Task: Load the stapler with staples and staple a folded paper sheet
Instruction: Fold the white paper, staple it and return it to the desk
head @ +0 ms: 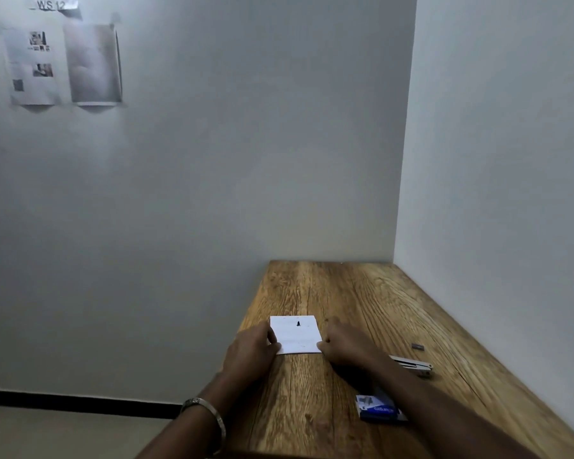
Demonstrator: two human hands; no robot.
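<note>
You have the folded paper sheet [295, 336] flat on the wooden table [345, 293], and both hands are on it: your left hand [251, 347] grips its near-left edge, thumb on top and fingers curled at the margin, while your right hand [345, 347] pinches or presses the near-right corner — the fingertips are partly hidden, so exactly how they close is hard to tell. The sheet looks already folded, with a small dark mark near its far edge. I cannot tell whether that mark is a staple. The stapler [411, 363] lies on the table just behind your right wrist, mostly hidden by it, and seems swung open, which suggests loading is unfinished or only just done — I cannot see staples in it. The blue staple box [378, 409] sits nearer you, tucked against your right forearm, and a small dark piece [418, 346], perhaps a strip of staples, lies apart beyond the stapler. So, judging from this, the folding is done, while stapling and possibly loading remain. The paper is directly under both hands; the stapler is close to your right, not touched.
</note>
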